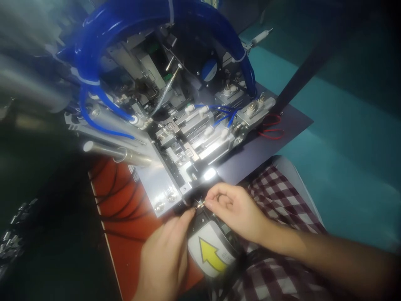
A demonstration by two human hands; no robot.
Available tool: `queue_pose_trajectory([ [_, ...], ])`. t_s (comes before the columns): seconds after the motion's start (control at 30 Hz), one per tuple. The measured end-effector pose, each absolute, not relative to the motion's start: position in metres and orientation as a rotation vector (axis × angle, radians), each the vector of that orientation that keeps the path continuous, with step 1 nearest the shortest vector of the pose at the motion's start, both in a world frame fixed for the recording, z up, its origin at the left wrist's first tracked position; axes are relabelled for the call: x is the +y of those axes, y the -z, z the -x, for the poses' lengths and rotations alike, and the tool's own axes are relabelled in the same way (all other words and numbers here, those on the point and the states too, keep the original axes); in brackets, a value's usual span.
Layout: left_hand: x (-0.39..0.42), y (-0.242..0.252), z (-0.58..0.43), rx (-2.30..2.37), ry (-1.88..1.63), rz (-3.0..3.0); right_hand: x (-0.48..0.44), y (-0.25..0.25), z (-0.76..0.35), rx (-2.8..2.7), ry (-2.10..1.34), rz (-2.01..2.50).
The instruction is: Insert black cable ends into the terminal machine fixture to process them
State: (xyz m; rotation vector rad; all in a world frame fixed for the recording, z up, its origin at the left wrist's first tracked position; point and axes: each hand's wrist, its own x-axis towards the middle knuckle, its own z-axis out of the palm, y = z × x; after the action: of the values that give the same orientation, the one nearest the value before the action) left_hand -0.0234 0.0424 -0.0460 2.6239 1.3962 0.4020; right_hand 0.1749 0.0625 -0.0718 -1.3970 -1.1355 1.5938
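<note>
My right hand (236,209) pinches a tiny metal part (199,204) between thumb and forefinger, right at the front edge of a metal machine block (163,184). My left hand (166,255) reaches up from below, its fingertips closed and touching the same small part from the left. Both hands meet just below a bright lit slot (209,174) in the machine. What the left fingers hold themselves is too small to make out.
Thick blue air hoses (103,46) loop over the machine. A steel cylinder rod (115,152) juts out left. A white label with a yellow arrow (211,253) sits below the hands, on an orange-red board (125,234). Checked cloth (275,196) lies right, red wires (272,127) behind.
</note>
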Motion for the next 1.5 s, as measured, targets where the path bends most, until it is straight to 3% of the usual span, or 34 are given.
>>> queue_pose_trajectory([
  [0.17,0.042,0.047,0.028,1.38,-0.397,-2.61,0.06,0.074,-0.175,-1.352,-1.327,1.329],
  [0.43,0.042,0.046,0.027,1.365,-0.41,-2.586,0.071,0.064,-0.179,-0.846,-1.922,1.262],
  [0.87,0.039,0.043,0.022,1.345,-0.672,-2.426,0.067,0.044,-0.177,-1.149,-1.719,1.315],
  [1.1,0.023,0.014,0.012,1.448,-0.546,-1.854,0.056,0.025,-0.182,-0.951,-2.089,1.209],
  [1.5,-0.014,-0.037,0.012,1.501,-0.668,-1.245,0.023,-0.011,-0.168,-1.16,-1.876,1.154],
])
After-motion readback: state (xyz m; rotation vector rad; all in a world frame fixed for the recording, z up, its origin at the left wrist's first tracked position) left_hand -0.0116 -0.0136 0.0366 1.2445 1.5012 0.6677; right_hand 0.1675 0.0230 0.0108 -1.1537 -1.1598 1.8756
